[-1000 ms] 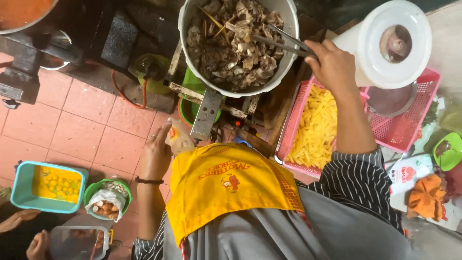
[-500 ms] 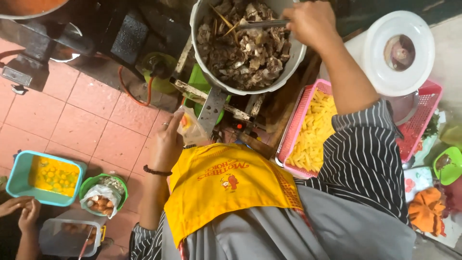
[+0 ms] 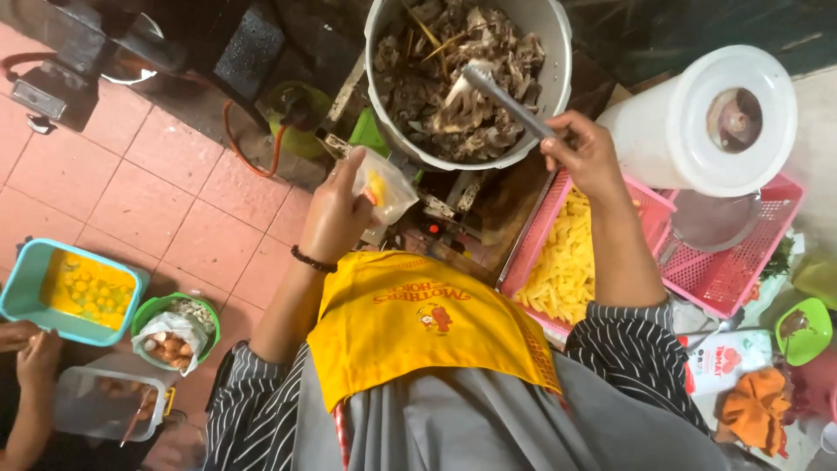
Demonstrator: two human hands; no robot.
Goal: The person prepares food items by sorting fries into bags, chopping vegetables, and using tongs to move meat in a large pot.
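Steel tongs: long metal tongs clamped in the right hand, their tips gripping dark cooked meat inside the big round metal pot.
Left hand: the left hand pinches a small clear plastic bag just below the pot's rim.
Nearby: pink plastic basket of yellow strips beside the right forearm; white plastic lidded jar above it.
Floor: another person's hands by a teal tub.
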